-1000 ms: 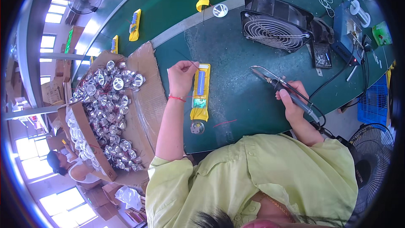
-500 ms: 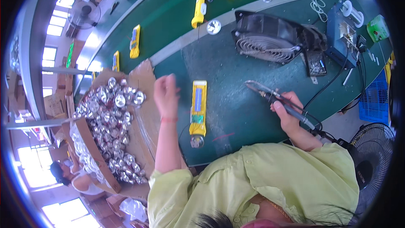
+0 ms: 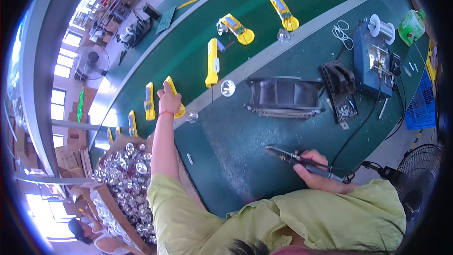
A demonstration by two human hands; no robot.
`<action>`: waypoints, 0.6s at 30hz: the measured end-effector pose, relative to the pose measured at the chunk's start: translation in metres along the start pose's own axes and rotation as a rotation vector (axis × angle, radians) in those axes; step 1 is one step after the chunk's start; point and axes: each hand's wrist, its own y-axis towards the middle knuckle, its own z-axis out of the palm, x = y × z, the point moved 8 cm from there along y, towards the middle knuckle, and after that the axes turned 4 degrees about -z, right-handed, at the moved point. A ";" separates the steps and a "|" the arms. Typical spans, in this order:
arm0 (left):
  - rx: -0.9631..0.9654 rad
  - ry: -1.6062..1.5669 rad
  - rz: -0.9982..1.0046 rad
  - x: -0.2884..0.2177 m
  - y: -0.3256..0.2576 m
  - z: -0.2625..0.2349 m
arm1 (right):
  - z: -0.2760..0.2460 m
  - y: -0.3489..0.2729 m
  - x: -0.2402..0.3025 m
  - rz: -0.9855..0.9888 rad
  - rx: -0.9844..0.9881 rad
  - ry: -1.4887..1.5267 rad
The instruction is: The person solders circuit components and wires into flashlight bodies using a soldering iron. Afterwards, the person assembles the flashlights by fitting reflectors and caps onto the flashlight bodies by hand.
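My left hand (image 3: 167, 101) reaches out to the green belt, its fingers on a yellow flashlight housing (image 3: 181, 110) that lies there. A shiny round reflector (image 3: 191, 116) sits by the housing's near end. In my right hand (image 3: 312, 169) is a soldering iron (image 3: 325, 174), held low over the bench with its tip pointing left. A thin metal tube runs along the iron. Another yellow housing (image 3: 149, 101) lies just left of my left hand. To its right is a further housing (image 3: 212, 63), with a reflector (image 3: 227, 88) at its near end.
A black fan (image 3: 285, 95) stands on the green bench (image 3: 226, 151). Behind my right hand are a dark holder tray (image 3: 347, 108), a blue box (image 3: 363, 49) and a solder wire spool (image 3: 382, 27). Many reflectors (image 3: 125, 184) are heaped at left. A cable trails from the iron.
The yellow housing that lay on the bench before me is gone from there. My left hand has moved forward onto a housing on the belt. My right hand still holds the iron.
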 end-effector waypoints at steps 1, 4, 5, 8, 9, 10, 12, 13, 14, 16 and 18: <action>-0.007 0.000 0.016 -0.010 0.018 0.005 | 0.000 0.001 0.002 0.004 0.013 -0.024; -0.367 0.185 0.056 -0.097 0.046 -0.024 | -0.004 0.001 -0.007 0.018 -0.010 -0.041; -0.307 0.057 0.117 -0.162 0.038 -0.031 | -0.009 -0.002 -0.011 0.017 -0.037 -0.042; -0.076 -0.094 0.027 -0.219 0.042 -0.001 | -0.003 -0.004 -0.018 0.043 0.013 -0.014; -0.053 -0.019 -0.029 -0.223 0.045 0.008 | 0.000 -0.003 -0.019 0.038 0.019 -0.011; -0.052 -0.020 -0.017 -0.229 0.053 0.018 | -0.005 -0.002 -0.019 -0.010 -0.042 0.017; 0.042 0.054 0.068 -0.221 0.076 0.042 | -0.010 0.001 -0.017 -0.059 -0.096 0.026; -0.025 0.036 0.159 -0.208 0.095 0.044 | -0.009 0.001 -0.018 -0.054 -0.096 0.035; 0.081 -0.205 0.178 -0.191 0.111 0.053 | -0.007 0.001 -0.017 -0.028 -0.075 0.034; 0.191 -0.444 0.192 -0.172 0.119 0.053 | -0.005 0.001 -0.020 0.001 -0.056 0.034; 0.524 -1.024 0.051 -0.168 0.098 0.057 | -0.009 0.001 -0.016 -0.037 -0.069 -0.003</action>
